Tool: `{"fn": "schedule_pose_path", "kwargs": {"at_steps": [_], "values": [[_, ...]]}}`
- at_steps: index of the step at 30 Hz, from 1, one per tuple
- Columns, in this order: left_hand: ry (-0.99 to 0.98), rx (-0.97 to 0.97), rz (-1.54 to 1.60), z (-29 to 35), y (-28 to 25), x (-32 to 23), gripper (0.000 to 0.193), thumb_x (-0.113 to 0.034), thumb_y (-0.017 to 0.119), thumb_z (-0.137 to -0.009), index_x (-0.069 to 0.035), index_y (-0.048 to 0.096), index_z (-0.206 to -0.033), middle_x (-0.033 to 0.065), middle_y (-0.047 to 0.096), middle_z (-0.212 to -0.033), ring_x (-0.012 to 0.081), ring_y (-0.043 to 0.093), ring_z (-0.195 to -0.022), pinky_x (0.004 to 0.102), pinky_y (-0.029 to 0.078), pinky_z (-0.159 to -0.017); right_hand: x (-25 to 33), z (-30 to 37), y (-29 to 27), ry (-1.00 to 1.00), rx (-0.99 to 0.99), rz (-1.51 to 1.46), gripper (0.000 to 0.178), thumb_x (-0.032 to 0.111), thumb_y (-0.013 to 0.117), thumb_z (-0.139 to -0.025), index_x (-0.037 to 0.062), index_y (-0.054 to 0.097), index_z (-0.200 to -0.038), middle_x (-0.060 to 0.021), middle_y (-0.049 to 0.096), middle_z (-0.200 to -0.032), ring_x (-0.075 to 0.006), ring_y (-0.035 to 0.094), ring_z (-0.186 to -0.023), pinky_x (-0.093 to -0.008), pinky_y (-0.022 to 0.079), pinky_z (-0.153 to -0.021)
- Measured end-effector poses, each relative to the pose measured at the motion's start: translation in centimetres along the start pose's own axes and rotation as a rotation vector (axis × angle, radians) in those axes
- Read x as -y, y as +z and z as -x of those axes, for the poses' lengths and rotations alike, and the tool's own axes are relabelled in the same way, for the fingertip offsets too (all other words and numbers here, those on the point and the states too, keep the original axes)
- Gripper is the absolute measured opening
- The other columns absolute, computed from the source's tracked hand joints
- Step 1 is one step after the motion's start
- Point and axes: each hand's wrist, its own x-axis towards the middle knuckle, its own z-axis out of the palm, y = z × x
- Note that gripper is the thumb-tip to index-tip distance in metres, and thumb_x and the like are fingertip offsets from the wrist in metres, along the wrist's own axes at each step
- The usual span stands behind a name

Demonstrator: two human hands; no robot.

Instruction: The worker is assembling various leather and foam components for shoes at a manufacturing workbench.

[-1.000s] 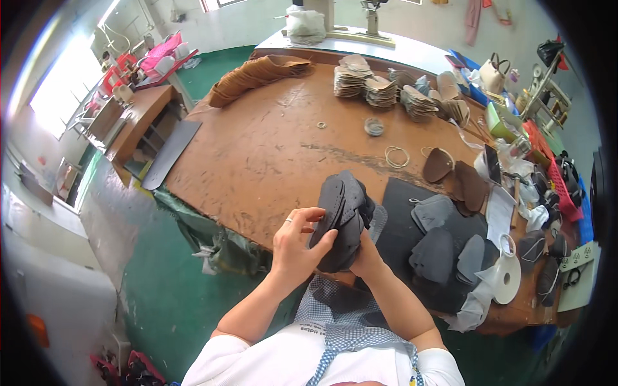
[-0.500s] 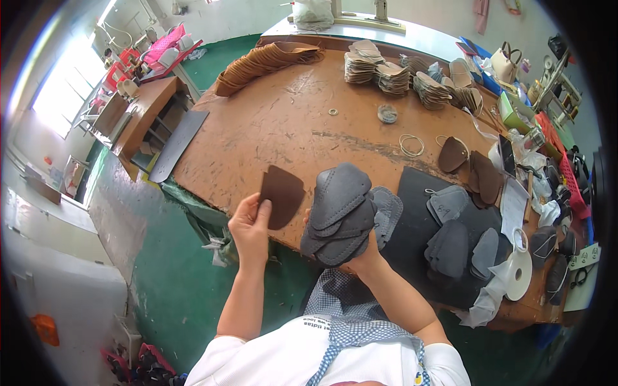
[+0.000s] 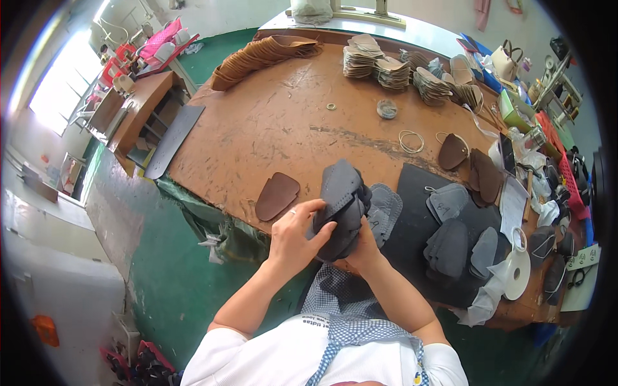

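Note:
My right hand (image 3: pixel 365 248) grips a thick stack of dark grey shoe pieces (image 3: pixel 341 193) from its right side, above the table's front edge. The pieces look like suede, with rows of small holes along their edges. My left hand (image 3: pixel 297 235) is on the stack's left side, its forefinger and thumb closed on the dark grey pieces; part of its fingers is hidden. Flat on the table, just beyond my left hand, lies a brown shoe piece (image 3: pixel 277 196). Lighter grey pieces (image 3: pixel 385 212) with writing rest right behind the stack.
On the brown worktable (image 3: pixel 257 128) a black mat (image 3: pixel 412 186) carries more grey pieces (image 3: pixel 449 248). Brown pieces (image 3: pixel 486 174) and a white tape roll (image 3: pixel 517 273) lie at the right. Stacked beige pieces (image 3: pixel 364 58) and a row of tan pieces (image 3: pixel 264 58) stand at the back.
My left hand has let go of the brown piece, which now lies on the table. It has moved right onto the grey stack, which is now tilted and turned.

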Motion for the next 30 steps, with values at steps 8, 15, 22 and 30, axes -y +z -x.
{"fn": "schedule_pose_path", "kwargs": {"at_steps": [8, 15, 22, 30], "values": [[-0.344, -0.260, 0.460, 0.3, -1.1, 4.9, 0.020, -0.007, 0.061, -0.100, 0.006, 0.068, -0.113, -0.0004, 0.068, -0.090, 0.0032, 0.059, -0.078, 0.0188, 0.049, -0.068, 0.0, -0.4, 1.4, -0.004, 0.059, -0.042, 0.093, 0.062, 0.067, -0.085, 0.0068, 0.034, -0.152, -0.0178, 0.046, -0.149, -0.0318, 0.049, -0.135, -0.0471, 0.040, -0.114], [-0.443, -0.330, 0.071, 1.0, -2.4, 13.9, 0.032, -0.011, 0.073, -0.090, 0.005, 0.066, -0.117, 0.0105, 0.073, -0.101, 0.0189, 0.069, -0.088, 0.0309, 0.056, -0.079, 0.2, -0.7, 1.7, -0.058, 0.077, -0.107, 0.095, 0.061, 0.067, -0.085, 0.0046, 0.031, -0.152, -0.0261, 0.043, -0.148, -0.0409, 0.048, -0.134, -0.0537, 0.042, -0.112], [0.104, 0.170, 0.095, -0.3, -2.3, 0.8, 0.063, -0.016, 0.085, -0.074, -0.005, 0.058, -0.130, 0.0144, 0.057, -0.136, 0.0300, 0.058, -0.121, 0.0391, 0.054, -0.092, 0.5, -0.3, 1.2, -0.003, 0.039, 0.076, 0.097, 0.072, 0.060, -0.084, 0.0086, 0.034, -0.152, -0.0174, 0.048, -0.148, -0.0325, 0.051, -0.134, -0.0516, 0.043, -0.111], [0.121, -0.009, 0.136, 0.8, 1.0, 1.0, 0.028, -0.003, 0.074, -0.085, -0.001, 0.070, -0.113, 0.0087, 0.073, -0.112, 0.0188, 0.071, -0.098, 0.0309, 0.055, -0.087, 0.1, -0.1, 0.5, -0.024, -0.063, 0.060, 0.083, 0.069, 0.054, -0.090, 0.0099, 0.042, -0.148, -0.0144, 0.049, -0.146, -0.0293, 0.053, -0.132, -0.0496, 0.049, -0.106]]}}
